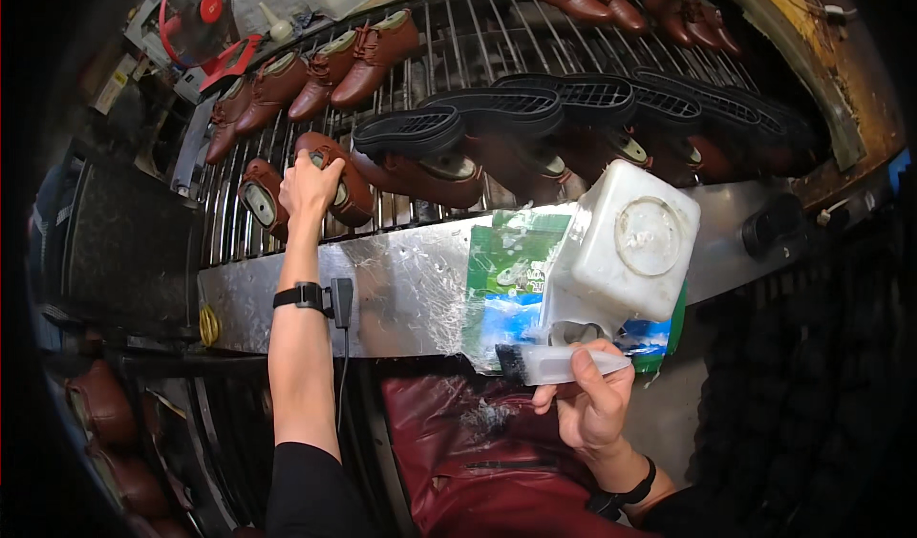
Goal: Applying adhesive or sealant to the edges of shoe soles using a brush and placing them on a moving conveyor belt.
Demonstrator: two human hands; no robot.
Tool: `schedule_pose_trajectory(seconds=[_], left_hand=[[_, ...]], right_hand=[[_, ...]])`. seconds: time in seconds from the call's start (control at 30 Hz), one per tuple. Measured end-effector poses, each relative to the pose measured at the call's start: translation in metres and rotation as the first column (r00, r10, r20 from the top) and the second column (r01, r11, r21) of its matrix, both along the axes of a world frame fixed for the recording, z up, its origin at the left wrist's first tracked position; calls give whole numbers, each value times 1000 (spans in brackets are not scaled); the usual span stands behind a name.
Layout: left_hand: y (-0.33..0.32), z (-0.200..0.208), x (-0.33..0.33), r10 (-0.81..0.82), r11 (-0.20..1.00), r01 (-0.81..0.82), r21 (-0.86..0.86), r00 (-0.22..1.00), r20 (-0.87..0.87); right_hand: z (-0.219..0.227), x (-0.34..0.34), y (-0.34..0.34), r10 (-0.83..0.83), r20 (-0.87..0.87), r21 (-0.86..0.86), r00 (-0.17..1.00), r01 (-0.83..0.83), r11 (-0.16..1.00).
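Observation:
My left hand (310, 187) reaches forward over a rack of metal rollers, its fingers closed on a brown leather shoe (353, 192). Beside it on the left lies another brown shoe (261, 197) with a pale area showing. My right hand (597, 400) grips the whitish, translucent handle of a brush (564, 364), whose dark bristles point left. Just beyond the brush, a tilted white plastic container (621, 242) rests on a green and blue printed bag (516, 271) spread over the metal ledge (411, 295).
Black shoe soles (506, 110) line the rack's middle, with brown shoes beneath them. More brown shoes (377, 56) stand farther back. At the far left is a red-rimmed fan (201, 13); a wooden beam (802, 61) borders the right. A dark red apron (468, 452) covers my lap.

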State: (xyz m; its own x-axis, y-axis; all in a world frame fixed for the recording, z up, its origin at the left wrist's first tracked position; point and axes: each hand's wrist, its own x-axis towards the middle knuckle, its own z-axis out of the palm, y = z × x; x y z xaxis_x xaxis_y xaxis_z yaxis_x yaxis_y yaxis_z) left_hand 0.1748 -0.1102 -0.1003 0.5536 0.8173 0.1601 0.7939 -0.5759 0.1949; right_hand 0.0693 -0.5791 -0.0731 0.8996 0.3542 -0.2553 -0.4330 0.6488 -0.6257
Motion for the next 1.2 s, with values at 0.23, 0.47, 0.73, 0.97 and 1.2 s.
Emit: schedule_pose_trajectory(seconds=[0.23,0.47,0.73,0.97,1.2], left_hand=[[14,-4,-9,-15,1000,16,-13,998,67],[30,25,-21,3,999,-7,39,995,98],[94,13,-75,217,976,-217,-13,976,14],[81,12,-64,165,986,-161,-50,983,79],[33,15,-124,252,954,-192,-232,929,270]], right_hand=[[-1,3,-6,-56,-4,-33,998,56,998],[-2,3,6,-118,-30,-146,993,112,983],[8,-1,18,-186,-10,-268,982,177,947],[16,-13,25,-160,33,-298,987,162,941],[10,-21,23,-106,-44,-199,993,95,975]])
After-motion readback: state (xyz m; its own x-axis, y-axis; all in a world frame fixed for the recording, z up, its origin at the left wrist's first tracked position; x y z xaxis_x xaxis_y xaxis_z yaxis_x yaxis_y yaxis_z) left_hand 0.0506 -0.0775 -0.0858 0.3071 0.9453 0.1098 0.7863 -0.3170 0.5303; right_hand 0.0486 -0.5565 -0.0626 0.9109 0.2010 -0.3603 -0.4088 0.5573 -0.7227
